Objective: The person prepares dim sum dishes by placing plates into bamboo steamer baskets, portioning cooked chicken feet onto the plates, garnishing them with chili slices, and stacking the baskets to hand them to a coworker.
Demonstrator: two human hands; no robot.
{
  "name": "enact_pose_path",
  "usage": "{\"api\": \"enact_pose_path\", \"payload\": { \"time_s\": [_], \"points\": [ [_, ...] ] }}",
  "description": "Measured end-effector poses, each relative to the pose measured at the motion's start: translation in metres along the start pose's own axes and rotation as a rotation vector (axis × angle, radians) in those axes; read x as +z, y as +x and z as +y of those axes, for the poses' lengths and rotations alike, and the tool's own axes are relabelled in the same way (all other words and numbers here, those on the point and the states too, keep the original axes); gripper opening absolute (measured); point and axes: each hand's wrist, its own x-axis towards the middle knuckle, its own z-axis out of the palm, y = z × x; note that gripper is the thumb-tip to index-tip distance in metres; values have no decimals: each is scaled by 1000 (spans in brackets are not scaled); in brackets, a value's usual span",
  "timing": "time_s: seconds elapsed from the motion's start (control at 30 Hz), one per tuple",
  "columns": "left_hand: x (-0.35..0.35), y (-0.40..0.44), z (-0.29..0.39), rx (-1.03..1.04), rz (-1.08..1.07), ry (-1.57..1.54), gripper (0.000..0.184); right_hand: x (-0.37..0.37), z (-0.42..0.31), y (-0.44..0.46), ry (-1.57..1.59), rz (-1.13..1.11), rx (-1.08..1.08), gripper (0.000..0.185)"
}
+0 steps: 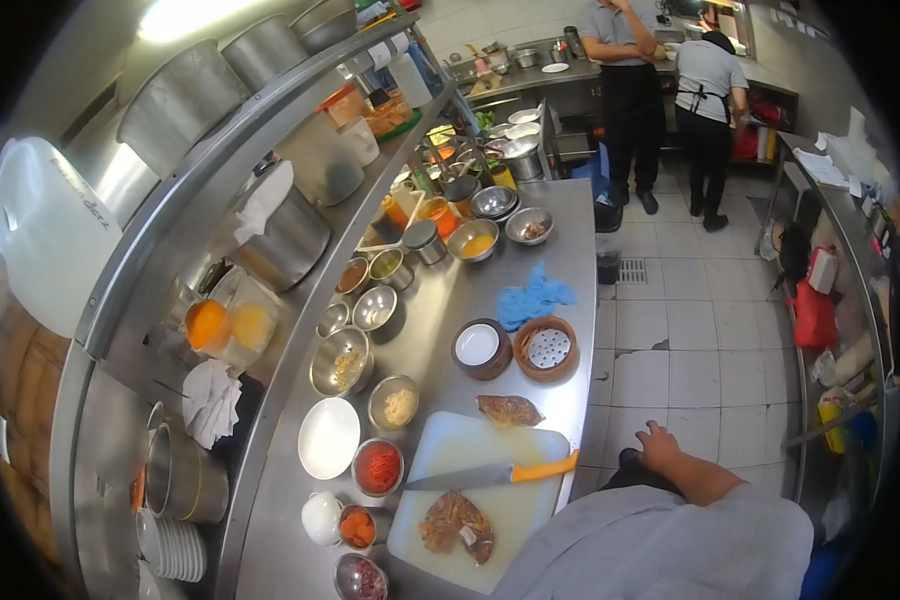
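My right hand hangs beside my body over the tiled floor, fingers apart, holding nothing that I can see. My left hand is out of view. In front of me on the steel counter lies a white cutting board. Across it rests a knife with a yellow handle pointing toward me. Browned pieces of what looks like meat lie on the board's near part, and another brown piece sits at its far edge. Nobody is touching the knife or the pieces.
Bowls of shredded orange-red food, chopped pale food and a white bowl line the board's left. Beyond are round steamer baskets and a blue cloth or glove. A shelf overhangs the left. Two people stand at the back.
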Motion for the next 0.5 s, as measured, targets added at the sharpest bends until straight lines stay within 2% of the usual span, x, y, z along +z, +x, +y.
{"api": "enact_pose_path", "payload": {
  "time_s": [0.17,0.43,0.5],
  "points": [
    [77,-80,29,-93,-274,-192,60,-11,-11,-6,-44,-64,-24,54],
    [111,-131,49,-156,-469,-324,64,10,-13,-10,-7,48,-69,48],
    [113,-139,51,-172,-497,-338,65,7,-16,-17,-9,-24,-58,49]
  ]
}}
